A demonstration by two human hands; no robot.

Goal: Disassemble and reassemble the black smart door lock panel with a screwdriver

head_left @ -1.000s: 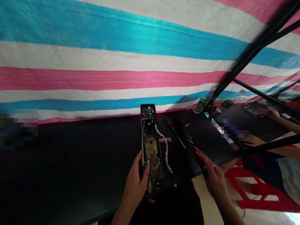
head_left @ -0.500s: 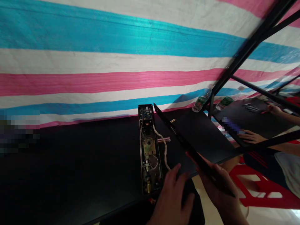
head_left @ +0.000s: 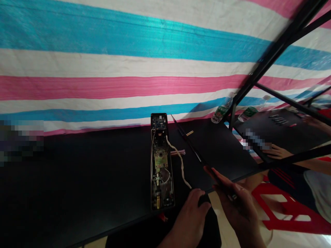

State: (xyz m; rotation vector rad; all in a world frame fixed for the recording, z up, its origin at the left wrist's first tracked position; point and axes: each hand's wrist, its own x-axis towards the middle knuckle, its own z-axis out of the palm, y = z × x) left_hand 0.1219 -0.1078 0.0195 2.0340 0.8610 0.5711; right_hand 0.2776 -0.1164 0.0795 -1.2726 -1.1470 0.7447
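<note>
A long, narrow black housing (head_left: 170, 179) lies open on the black table, its circuit board (head_left: 158, 122), wiring and brass-coloured metal parts exposed. From its upper right side a white cable (head_left: 182, 168) runs down to my left hand (head_left: 190, 215), whose curled fingers close at the cable's lower end. My right hand (head_left: 236, 203) grips the near end of a long, thin black panel (head_left: 193, 150). Seen almost edge-on, the panel slants up and away to the right of the housing. Fingers partly hide its lower end.
A small gold-coloured piece (head_left: 190, 132) and a pinkish strip (head_left: 182, 152) lie near the panel on the table (head_left: 103, 179). A water bottle (head_left: 219, 113) stands by the black metal frame (head_left: 258, 74). Beyond are another person's hand (head_left: 275, 151) and a red stool (head_left: 274, 206).
My left hand's fingers have curled in from a spread pose. The panel in my right hand has turned more edge-on, so it looks thinner. The housing appears slightly further left.
</note>
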